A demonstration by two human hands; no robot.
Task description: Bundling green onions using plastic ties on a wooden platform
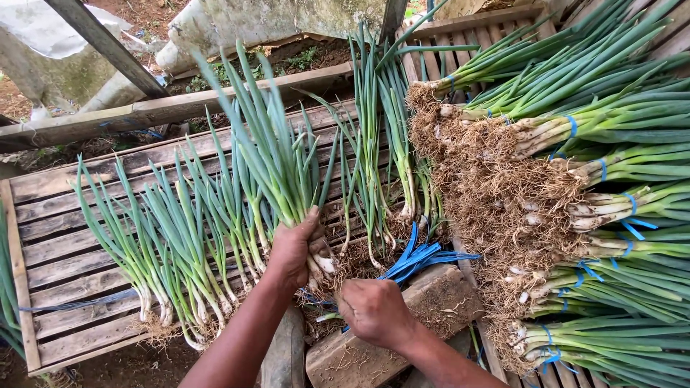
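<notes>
Left hand is closed tight around the white base of a bunch of spring onions; roots point down toward the person, green leaves rise up and away, so the long axis runs near vertical in the head view. Right hand is fisted just right of and below the bunch base, apparently pinching a blue strap that leads into the loose blue ties lying on a wooden block. The two hands are near each other, not touching. Loose onions lie on the slatted bench to the left; tied bundles are stacked to the right, roots facing the hands.
</notes>
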